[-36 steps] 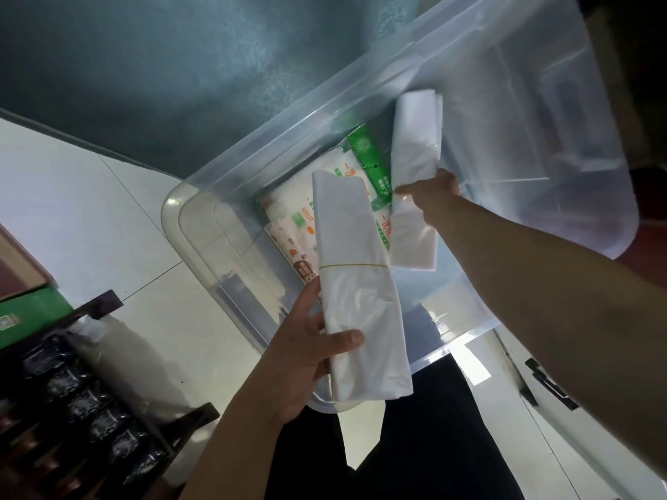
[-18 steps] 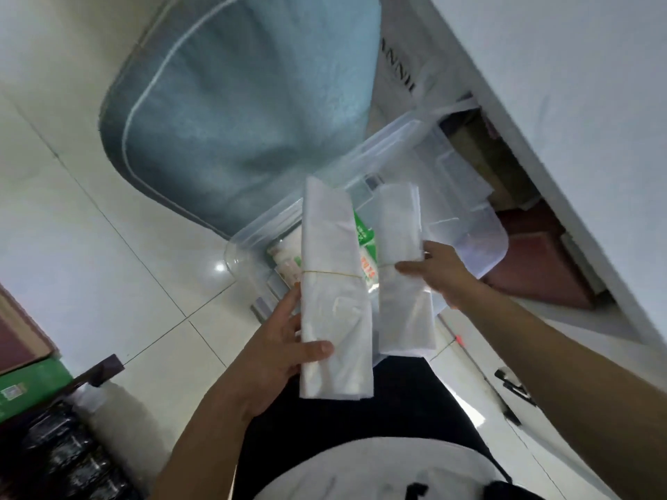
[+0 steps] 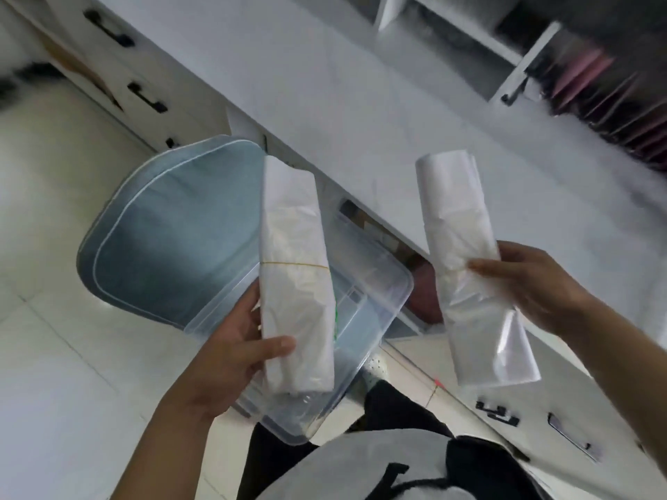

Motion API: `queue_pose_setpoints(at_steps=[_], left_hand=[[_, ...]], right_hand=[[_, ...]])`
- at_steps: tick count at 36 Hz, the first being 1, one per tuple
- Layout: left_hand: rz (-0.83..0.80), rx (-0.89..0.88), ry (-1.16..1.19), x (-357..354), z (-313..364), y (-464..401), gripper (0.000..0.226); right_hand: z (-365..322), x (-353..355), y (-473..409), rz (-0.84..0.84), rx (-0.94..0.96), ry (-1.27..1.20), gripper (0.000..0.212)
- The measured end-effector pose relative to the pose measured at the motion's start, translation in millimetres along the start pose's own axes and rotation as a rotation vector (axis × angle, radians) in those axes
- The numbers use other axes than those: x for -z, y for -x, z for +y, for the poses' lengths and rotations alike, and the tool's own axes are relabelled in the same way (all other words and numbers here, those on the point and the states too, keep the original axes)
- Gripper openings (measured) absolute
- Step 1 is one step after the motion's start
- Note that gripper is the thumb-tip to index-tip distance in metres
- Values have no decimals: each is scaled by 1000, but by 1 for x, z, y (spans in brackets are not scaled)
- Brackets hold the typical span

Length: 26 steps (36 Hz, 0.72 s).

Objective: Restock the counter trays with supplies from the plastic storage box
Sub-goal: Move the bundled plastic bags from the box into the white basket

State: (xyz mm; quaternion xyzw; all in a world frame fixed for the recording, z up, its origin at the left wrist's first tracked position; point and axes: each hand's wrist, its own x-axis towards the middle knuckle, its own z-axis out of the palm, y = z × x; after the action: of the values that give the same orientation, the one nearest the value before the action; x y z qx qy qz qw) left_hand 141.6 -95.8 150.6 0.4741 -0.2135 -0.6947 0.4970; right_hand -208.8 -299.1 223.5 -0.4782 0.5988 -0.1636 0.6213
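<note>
My left hand (image 3: 231,351) grips a folded bundle of white plastic bags (image 3: 294,247), bound by a thin rubber band, held upright above the clear plastic storage box (image 3: 382,286). My right hand (image 3: 537,286) pinches a second bundle of white bags (image 3: 465,247) out to the right, in front of the white counter (image 3: 361,102). The box sits on the floor below both hands. A sliver of green packaging shows inside it, beside the left bundle.
A blue-grey cushioned seat (image 3: 169,240) lies left of the box. Cabinet drawers with black handles (image 3: 146,97) run under the counter. White shelf dividers (image 3: 519,66) and dark trays with pink items (image 3: 613,99) stand at the counter's far right. Pale floor tiles (image 3: 54,319) surround the box.
Both hands have lifted their bag bundles out of the box and apart. The view has swung up from the box to the counter. The right bundle moved far to the right.
</note>
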Motion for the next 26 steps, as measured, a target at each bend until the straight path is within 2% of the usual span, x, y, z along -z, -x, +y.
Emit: queue_pose_setpoints(at_steps=[4, 10, 15, 17, 20, 24, 26], left_hand=[[-12, -42, 9, -54, 1, -15, 87], [-32, -53, 111, -147, -15, -43, 84], [-87, 0, 118, -207, -29, -75, 83], [-100, 21, 117, -229, -34, -87, 83], [-105, 34, 124, -258, -41, -102, 85], [-119, 39, 125, -286, -45, -115, 84], [-101, 48, 125, -297, -46, -122, 86]], right_hand=[[-3, 54, -23, 52, -18, -79, 48], [-10, 128, -75, 52, -77, -50, 56], [-4, 167, -119, 37, -129, 144, 40], [1, 180, -132, 43, -124, 218, 41], [3, 194, -139, 77, -78, 315, 43], [-4, 207, -119, 165, 120, 423, 46], [-9, 209, -96, 51, 125, 210, 40]])
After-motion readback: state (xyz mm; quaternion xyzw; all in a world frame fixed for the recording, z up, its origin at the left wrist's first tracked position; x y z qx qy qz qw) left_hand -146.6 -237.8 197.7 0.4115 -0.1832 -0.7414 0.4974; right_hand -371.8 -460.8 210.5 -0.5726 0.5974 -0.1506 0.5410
